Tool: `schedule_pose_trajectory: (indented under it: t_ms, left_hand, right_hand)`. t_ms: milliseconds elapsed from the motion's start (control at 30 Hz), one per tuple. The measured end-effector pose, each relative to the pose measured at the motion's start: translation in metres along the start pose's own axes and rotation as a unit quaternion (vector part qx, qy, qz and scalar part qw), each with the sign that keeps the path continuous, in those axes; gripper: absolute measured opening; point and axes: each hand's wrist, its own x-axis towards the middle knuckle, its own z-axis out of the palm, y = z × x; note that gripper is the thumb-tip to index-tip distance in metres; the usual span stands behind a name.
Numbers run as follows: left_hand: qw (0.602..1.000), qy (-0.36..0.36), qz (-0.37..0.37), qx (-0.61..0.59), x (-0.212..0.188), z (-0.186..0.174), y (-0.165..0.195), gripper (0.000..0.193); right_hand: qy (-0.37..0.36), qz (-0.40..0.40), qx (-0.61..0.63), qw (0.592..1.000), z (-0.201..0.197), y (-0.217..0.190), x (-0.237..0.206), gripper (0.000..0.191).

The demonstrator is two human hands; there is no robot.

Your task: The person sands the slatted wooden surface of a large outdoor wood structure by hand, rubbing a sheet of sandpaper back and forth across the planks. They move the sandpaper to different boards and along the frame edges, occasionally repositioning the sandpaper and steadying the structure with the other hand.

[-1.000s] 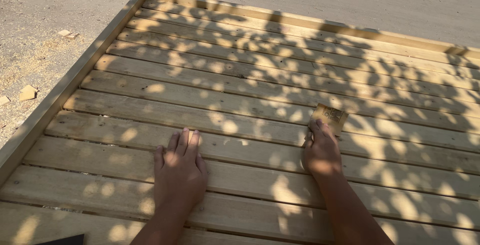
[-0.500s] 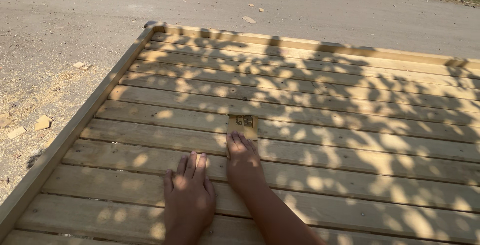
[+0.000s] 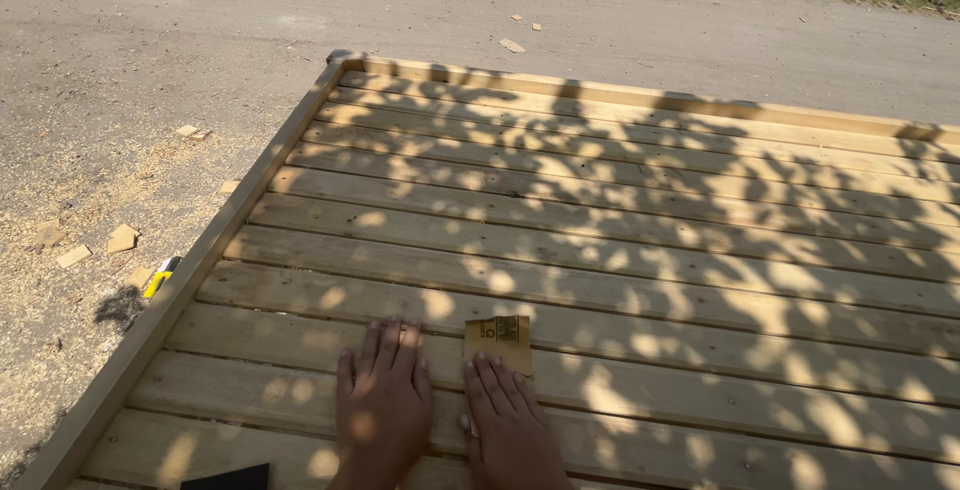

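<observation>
A right hand (image 3: 508, 420) presses its flat, closed-up fingers on a sandpaper sheet (image 3: 499, 342) lying on the slatted wooden deck (image 3: 640, 250), beside the left hand (image 3: 384, 400), spread flat on the boards. Sanding likely goes best along the grain under even pressure. Half a second ago the two hands sat higher in the view; a second ago the right hand and sheet were well apart from the left.

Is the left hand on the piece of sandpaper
No, the left hand lies flat on the bare wooden boards; the sandpaper sits under the right hand.
</observation>
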Motion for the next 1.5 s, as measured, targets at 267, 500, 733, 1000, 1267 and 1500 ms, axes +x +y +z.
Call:
schedule_pose_trajectory:
  t_ms: [267, 500, 733, 1000, 1267, 1500]
  left_hand:
    - [1.0, 0.015, -0.004, -0.011, 0.003, -0.005, 0.006, 0.046]
    - [1.0, -0.009, -0.012, -0.009, 0.0, -0.007, 0.008, 0.049]
    - [1.0, 0.008, -0.001, -0.02, 0.001, -0.009, 0.009, 0.049]
    - [1.0, -0.011, -0.001, -0.009, -0.002, -0.008, 0.007, 0.048]
    - [0.996, -0.078, -0.038, -0.025, 0.003, -0.009, 0.012, 0.05]
    - [0.991, -0.122, -0.042, -0.029, 0.006, -0.011, 0.013, 0.051]
  right_hand:
    - [0.046, 0.066, -0.055, 0.995, -0.053, 0.005, 0.137, 0.062]
    - [-0.007, 0.051, 0.006, 0.999, -0.031, -0.02, -0.004, 0.062]
    - [0.008, 0.04, -0.015, 0.999, -0.035, -0.014, 0.015, 0.061]
    - [-0.03, 0.112, -0.041, 0.992, -0.063, 0.016, 0.159, 0.062]
    - [-0.052, -0.006, 0.007, 0.999, -0.07, -0.039, -0.03, 0.061]
    - [-0.04, 0.001, -0.011, 0.999, -0.074, -0.021, -0.006, 0.061]
